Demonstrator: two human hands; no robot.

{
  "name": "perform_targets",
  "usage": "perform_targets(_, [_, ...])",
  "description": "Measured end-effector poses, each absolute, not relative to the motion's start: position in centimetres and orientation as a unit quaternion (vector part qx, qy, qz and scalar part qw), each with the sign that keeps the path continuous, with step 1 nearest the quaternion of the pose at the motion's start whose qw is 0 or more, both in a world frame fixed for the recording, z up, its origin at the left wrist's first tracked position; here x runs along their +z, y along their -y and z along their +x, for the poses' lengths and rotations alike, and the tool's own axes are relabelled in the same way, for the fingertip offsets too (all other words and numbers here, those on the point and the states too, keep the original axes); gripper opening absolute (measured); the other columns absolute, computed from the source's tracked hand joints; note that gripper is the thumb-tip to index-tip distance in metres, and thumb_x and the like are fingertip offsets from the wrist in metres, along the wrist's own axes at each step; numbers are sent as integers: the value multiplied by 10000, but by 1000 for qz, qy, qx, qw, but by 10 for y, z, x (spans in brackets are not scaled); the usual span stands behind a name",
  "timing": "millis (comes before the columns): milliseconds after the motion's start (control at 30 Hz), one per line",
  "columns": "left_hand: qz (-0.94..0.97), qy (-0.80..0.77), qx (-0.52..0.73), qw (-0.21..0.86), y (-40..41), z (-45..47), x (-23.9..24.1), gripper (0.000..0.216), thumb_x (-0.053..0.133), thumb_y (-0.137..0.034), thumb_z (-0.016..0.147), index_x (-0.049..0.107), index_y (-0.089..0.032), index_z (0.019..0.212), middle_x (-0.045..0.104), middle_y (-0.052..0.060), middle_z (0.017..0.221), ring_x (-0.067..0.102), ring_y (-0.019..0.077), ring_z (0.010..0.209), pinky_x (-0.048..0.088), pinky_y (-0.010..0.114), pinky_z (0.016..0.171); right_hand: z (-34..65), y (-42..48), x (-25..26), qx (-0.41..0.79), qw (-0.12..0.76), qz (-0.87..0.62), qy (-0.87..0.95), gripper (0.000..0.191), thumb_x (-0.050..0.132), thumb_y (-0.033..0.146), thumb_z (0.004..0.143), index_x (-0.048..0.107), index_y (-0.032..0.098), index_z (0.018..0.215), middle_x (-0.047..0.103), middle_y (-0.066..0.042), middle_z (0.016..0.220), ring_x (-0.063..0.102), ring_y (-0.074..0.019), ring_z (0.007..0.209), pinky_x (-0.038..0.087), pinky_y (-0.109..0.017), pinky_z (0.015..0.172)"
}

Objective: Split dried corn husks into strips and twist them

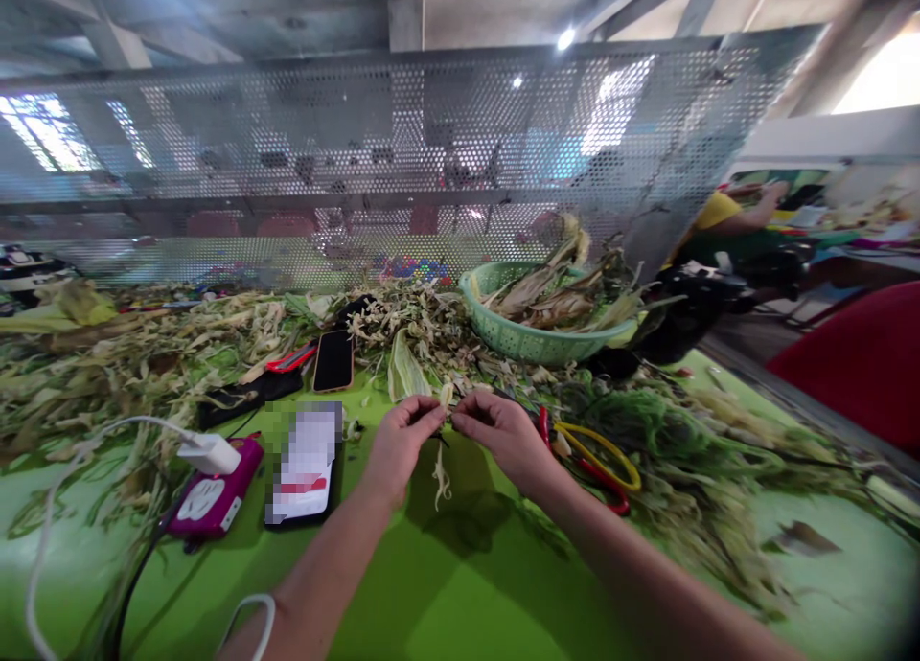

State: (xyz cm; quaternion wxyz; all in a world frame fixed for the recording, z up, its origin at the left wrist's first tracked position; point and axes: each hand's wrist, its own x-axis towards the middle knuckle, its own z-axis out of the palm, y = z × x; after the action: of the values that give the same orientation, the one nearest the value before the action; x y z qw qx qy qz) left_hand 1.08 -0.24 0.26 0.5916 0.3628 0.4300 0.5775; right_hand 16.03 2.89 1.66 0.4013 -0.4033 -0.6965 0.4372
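My left hand and my right hand meet above the green tabletop, fingertips pinched close together. Between them is a small pale piece of corn husk, held by my left fingers. A thin curled strip hangs below it. My right thumb and forefinger are also pressed together at the piece; what exactly they grip is too small to make out. Just behind the hands lies a wider pale-green husk leaf. Beside my right wrist are pliers or scissors with red handles and a yellow loop.
A green plastic basket of dried husks stands behind. Husk scraps cover the back and left; green fibres lie right. Two phones, a red cutter and a magenta power bank with cables sit left. A perforated metal screen rises behind.
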Motion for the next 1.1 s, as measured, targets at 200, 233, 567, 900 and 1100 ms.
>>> perform_targets(200, [263,-399,600,642,2,16,4,288,792,-268,586,607,-137,764,593,-12,633,554,97,576,444,225,586,161,-29,14,366,369,-407,751,141,598,293,787,593,181,702,554,14,651,481,-134,635,380,-244,608])
perform_targets(233, [255,-397,599,647,2,16,5,297,795,-267,583,605,-137,770,590,-15,628,550,96,570,443,225,581,161,-29,14,373,372,-409,745,146,598,301,789,596,180,708,559,12,654,488,-135,637,386,-244,606])
perform_targets(567, [415,-420,575,566,-1,11,-1,224,707,-243,700,602,-142,870,621,7,791,572,112,745,460,252,745,157,-28,9,496,432,-387,646,276,709,389,714,595,184,859,625,-12,782,594,-161,725,472,-268,654])
perform_targets(900, [568,-447,485,492,-5,1,-2,220,629,-192,747,581,-160,960,613,22,809,566,147,782,440,279,749,161,-34,11,524,419,-399,624,236,734,360,666,625,168,750,609,9,686,552,-137,647,426,-250,605])
perform_targets(1100, [621,-450,458,450,-3,1,-2,234,564,-143,775,564,-184,1006,614,32,880,565,159,844,430,292,802,161,-34,10,593,420,-386,568,310,779,330,604,616,173,815,638,-1,738,582,-142,698,449,-271,677])
